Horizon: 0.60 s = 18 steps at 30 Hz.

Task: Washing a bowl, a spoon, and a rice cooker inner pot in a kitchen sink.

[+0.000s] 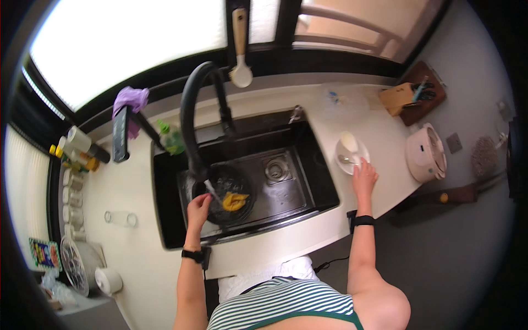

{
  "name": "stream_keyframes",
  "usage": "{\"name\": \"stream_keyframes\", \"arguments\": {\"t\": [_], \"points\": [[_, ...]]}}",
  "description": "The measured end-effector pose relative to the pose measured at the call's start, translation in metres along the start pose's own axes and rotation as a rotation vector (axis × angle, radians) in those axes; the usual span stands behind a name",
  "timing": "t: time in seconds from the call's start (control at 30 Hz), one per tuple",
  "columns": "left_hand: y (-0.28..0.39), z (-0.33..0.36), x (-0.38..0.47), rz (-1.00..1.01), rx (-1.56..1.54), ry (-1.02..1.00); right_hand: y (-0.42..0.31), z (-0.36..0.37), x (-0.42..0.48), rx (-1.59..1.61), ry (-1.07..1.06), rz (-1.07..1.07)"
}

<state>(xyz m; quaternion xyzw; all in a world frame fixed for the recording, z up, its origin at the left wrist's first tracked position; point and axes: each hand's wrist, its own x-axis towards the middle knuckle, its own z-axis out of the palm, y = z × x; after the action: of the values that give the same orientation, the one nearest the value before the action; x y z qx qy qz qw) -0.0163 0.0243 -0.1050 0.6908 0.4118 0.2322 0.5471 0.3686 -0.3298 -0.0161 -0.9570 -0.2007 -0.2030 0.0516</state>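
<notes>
My left hand (199,211) is over the left rim of a round dark pan (247,183) in the sink, fingertips drawn together beside the water stream; whether they grip the rim is unclear. Water runs from the black gooseneck faucet (187,107) into the pan, onto a yellow cloth-like item (235,201). On the right counter my right hand (364,178) reaches the near edge of a white bowl (340,161). Its fingers are at the handle of a white spoon (349,141) lying in that bowl. A metal spoon (345,159) rests there too.
The black sink (165,206) has a drain (276,170) right of the pan. A green soap bottle (172,139) stands behind it. A glass (120,218) lies on the left counter. To the right are a pink rice cooker (421,154) and a knife block (397,99).
</notes>
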Motion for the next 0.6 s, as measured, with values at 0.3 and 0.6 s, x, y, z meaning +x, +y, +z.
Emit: {"name": "stream_keyframes", "arguments": {"t": [0.3,0.6], "points": [[0.001,0.003,0.031,0.086,0.909,0.214,-0.182,-0.089,0.008,0.58,-0.159,-0.557],[-0.042,-0.014,0.047,-0.346,0.871,-0.108,-0.332,0.07,-0.121,0.175,-0.812,-1.275]]}}
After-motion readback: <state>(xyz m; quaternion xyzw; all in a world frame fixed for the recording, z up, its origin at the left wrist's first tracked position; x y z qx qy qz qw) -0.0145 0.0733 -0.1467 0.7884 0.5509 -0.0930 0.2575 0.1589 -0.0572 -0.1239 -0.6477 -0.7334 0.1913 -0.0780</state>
